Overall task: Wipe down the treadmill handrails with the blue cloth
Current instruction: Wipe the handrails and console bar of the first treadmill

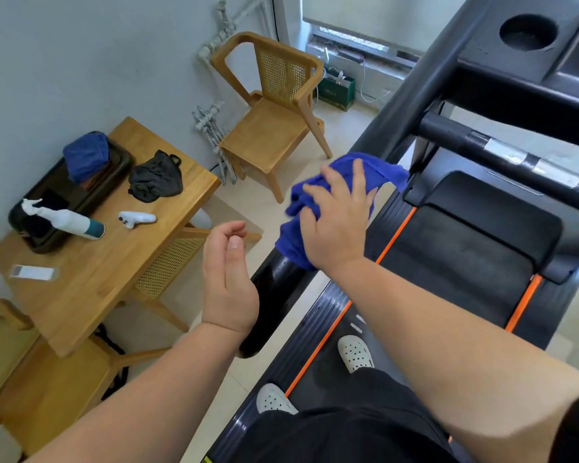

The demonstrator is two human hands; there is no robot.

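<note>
- The right hand point(336, 222) lies on top of a bunched, fluffy blue cloth point(293, 240), fingers spread and bent down over it, clutching it against the glossy black tubular handrail point(272, 289) of the treadmill.
- The blue cloth drapes over the handrail about midway along its visible length, one loose corner trailing up the handrail beyond the fingertips.
- The left hand point(228, 279) hovers just beside the handrail's lower end, palm turned inward, fingers loosely curled, holding nothing and not touching the handrail.
- On the other side of the handrail from the left hand is the black running belt point(465, 262) with orange edge stripes; two white perforated clogs point(355, 352) stand on it.
- Well apart from the handrail, on the left hand's side, stands a light wooden table point(91, 279).
- On the table lie a white spray bottle with a teal base point(67, 220), tipped on its side, a small white handheld controller point(136, 219), and a crumpled black fabric point(156, 178).
- A dark rectangular tray point(124, 158) sits at the table's far edge from the handrail.
- A wooden cane-backed chair point(268, 128) stands near the handrail's upper stretch.
</note>
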